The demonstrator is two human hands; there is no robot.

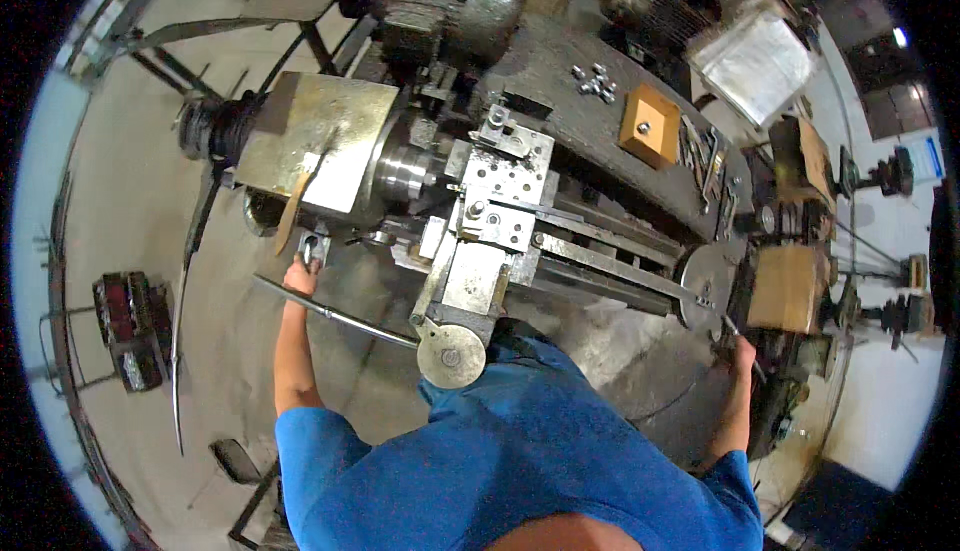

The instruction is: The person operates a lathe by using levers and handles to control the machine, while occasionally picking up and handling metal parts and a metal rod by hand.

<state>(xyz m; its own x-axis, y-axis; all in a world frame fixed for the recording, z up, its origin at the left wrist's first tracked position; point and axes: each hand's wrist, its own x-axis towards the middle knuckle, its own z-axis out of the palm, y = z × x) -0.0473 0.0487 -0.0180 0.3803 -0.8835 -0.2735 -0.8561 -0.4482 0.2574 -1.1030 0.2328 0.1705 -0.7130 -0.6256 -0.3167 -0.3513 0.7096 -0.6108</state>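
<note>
A lathe stands before me. Its headstock cover (320, 136) is on the left, and the shiny chuck (402, 172) sits beside it. My left hand (302, 276) is below the headstock, its fingers closed at a small metal fitting (313, 246); what they grip is too small to make out. Far to the right, my right hand (743, 353) is wrapped round a metal handle (732, 327) near the round disc (706, 284) at the end of the bed. Between my arms lies the tool slide (505, 186), with a round handwheel (451, 356) at its near end.
A long metal lever (345, 320) juts left from the handwheel. A wooden-handled brush (292, 213) lies on the headstock cover. Behind the bed are several small metal parts (597, 83), an open cardboard box (650, 129) and wrenches (713, 166). A motor (445, 16) stands at the back.
</note>
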